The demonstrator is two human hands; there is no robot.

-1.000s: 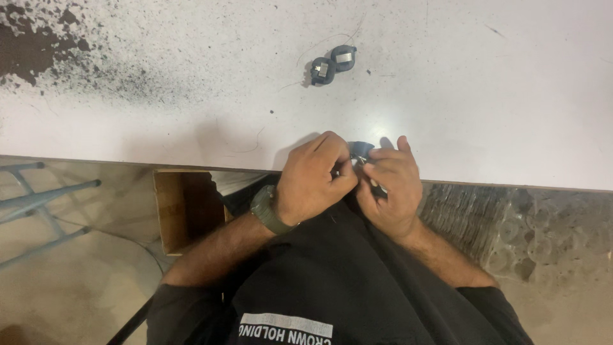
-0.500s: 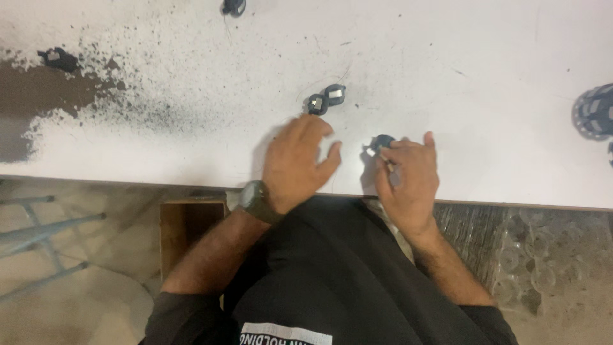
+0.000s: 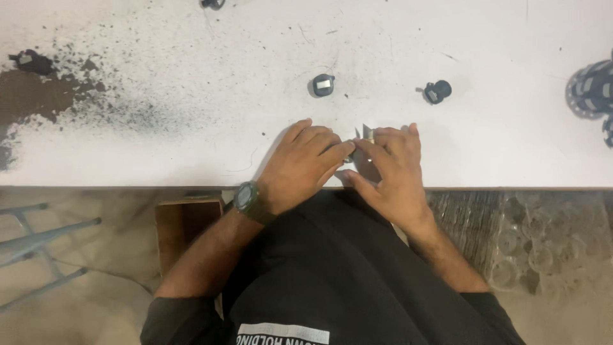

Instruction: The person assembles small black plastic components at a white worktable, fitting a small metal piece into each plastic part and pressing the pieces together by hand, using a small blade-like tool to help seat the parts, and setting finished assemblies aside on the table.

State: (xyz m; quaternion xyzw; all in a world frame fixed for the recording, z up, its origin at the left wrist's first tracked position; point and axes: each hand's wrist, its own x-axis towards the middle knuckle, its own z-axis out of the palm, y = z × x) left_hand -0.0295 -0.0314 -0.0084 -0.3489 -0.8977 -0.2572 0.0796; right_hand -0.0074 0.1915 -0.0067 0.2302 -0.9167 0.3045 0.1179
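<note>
My left hand (image 3: 305, 165) and my right hand (image 3: 391, 167) meet fingertip to fingertip at the near edge of the white table (image 3: 191, 160). Between the fingers is a small grey metal part (image 3: 365, 133); only its pointed top shows, the rest is hidden by the fingers. Both hands are closed on it. A dark watch (image 3: 248, 200) sits on my left wrist. Just beyond the hands lie two small dark round parts, one (image 3: 323, 84) above my left hand and another (image 3: 437, 91) above and right of my right hand.
Dark powder (image 3: 38, 102) stains the table's left side, with a small dark piece (image 3: 32, 62) in it. A stack of dark ribbed discs (image 3: 592, 89) stands at the right edge. A cardboard box (image 3: 185, 223) and a metal frame (image 3: 38, 243) are on the floor below.
My hands, apart half a second ago, have come together again on the small part. The two dark round parts that lay side by side are now separated, one further right.
</note>
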